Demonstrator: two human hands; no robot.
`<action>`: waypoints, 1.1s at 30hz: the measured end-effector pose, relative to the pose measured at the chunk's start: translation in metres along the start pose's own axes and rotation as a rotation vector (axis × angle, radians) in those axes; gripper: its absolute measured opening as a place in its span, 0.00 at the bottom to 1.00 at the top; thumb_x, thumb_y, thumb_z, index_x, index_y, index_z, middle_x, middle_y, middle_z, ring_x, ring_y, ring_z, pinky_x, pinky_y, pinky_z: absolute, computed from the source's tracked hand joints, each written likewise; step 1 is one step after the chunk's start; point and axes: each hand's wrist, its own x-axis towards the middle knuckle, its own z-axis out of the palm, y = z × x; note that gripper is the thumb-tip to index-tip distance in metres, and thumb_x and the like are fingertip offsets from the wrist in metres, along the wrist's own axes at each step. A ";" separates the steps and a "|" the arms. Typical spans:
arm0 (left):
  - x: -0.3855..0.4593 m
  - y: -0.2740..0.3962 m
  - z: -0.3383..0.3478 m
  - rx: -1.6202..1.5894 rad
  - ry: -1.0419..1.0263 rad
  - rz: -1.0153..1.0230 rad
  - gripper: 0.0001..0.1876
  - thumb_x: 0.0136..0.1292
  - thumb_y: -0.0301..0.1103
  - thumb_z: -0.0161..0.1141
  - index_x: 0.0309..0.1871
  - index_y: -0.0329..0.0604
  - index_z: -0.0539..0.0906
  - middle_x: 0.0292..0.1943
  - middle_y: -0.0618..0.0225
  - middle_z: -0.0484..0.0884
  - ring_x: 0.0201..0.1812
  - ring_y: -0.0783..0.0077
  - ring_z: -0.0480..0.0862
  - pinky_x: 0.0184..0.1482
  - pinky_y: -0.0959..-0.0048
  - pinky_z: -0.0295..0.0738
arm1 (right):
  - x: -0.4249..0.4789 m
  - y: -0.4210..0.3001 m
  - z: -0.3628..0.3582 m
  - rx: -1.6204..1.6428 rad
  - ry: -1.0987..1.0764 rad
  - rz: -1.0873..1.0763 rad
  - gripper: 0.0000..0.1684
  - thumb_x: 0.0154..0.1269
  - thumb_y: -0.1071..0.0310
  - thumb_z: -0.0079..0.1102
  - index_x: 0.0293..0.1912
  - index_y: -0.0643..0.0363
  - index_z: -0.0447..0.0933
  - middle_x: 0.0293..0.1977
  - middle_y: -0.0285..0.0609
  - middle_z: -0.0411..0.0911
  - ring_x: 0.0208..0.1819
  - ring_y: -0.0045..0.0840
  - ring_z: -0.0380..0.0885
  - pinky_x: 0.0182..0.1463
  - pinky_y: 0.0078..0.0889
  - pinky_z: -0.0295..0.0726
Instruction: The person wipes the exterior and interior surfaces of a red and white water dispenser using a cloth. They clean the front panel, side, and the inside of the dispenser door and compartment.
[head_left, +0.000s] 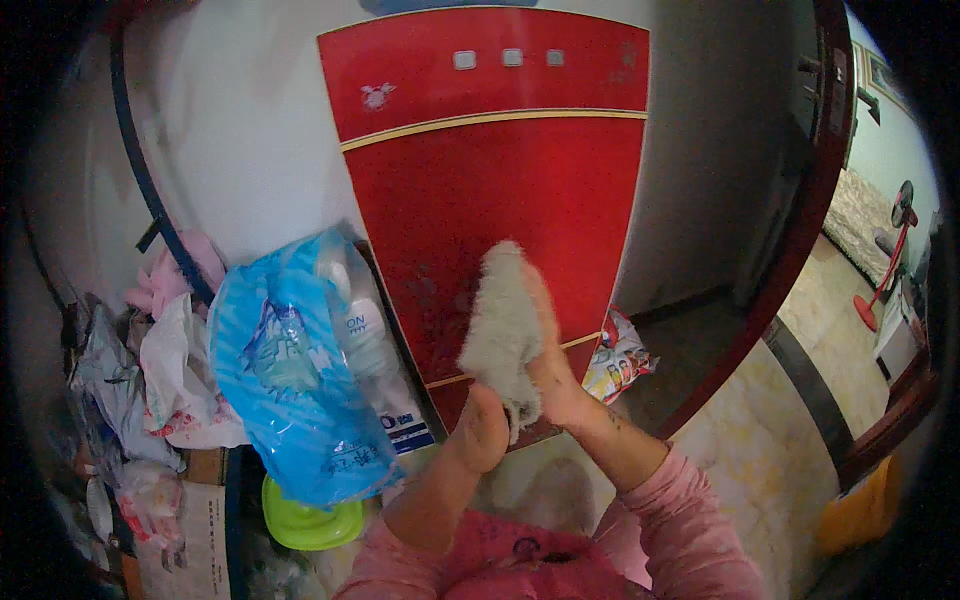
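Observation:
A pale grey-green fluffy cloth (504, 322) is held up between my two hands, in front of a tall red cabinet or appliance panel (495, 187) with gold trim lines and small square marks near its top. My left hand (484, 431) is at the cloth's lower left, its fingers mostly hidden behind the cloth. My right hand (553, 360) lies along the cloth's right side, fingers pointing up and partly covered by it. The cloth and hands are slightly blurred.
At the left hang a blue plastic bag (292, 375) and a white plastic bag (180, 367), above a lime-green basin (311, 521) and a cardboard box (187, 540). A colourful packet (621, 360) lies right of the panel. Beyond the dark red door frame (750, 360) stands a red fan (889, 262).

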 end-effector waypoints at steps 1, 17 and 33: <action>0.006 0.006 0.004 0.052 -0.105 -0.012 0.42 0.68 0.65 0.33 0.69 0.33 0.57 0.66 0.57 0.63 0.67 0.62 0.63 0.68 0.63 0.54 | -0.008 0.002 -0.006 0.043 0.106 0.007 0.36 0.56 0.75 0.49 0.66 0.62 0.57 0.68 0.53 0.50 0.71 0.43 0.47 0.73 0.44 0.45; 0.104 0.010 -0.089 1.372 0.682 0.711 0.29 0.71 0.37 0.45 0.70 0.33 0.55 0.69 0.45 0.57 0.69 0.48 0.57 0.70 0.56 0.50 | 0.051 0.081 -0.040 -1.049 0.189 -0.101 0.46 0.50 0.41 0.64 0.66 0.48 0.61 0.70 0.54 0.48 0.70 0.59 0.41 0.68 0.69 0.41; 0.103 0.005 -0.080 1.157 0.596 0.623 0.22 0.74 0.34 0.39 0.64 0.28 0.64 0.56 0.44 0.74 0.55 0.53 0.75 0.59 0.65 0.68 | 0.136 0.031 -0.020 -0.983 0.244 -0.373 0.46 0.45 0.52 0.71 0.65 0.39 0.64 0.71 0.42 0.49 0.71 0.49 0.44 0.67 0.64 0.45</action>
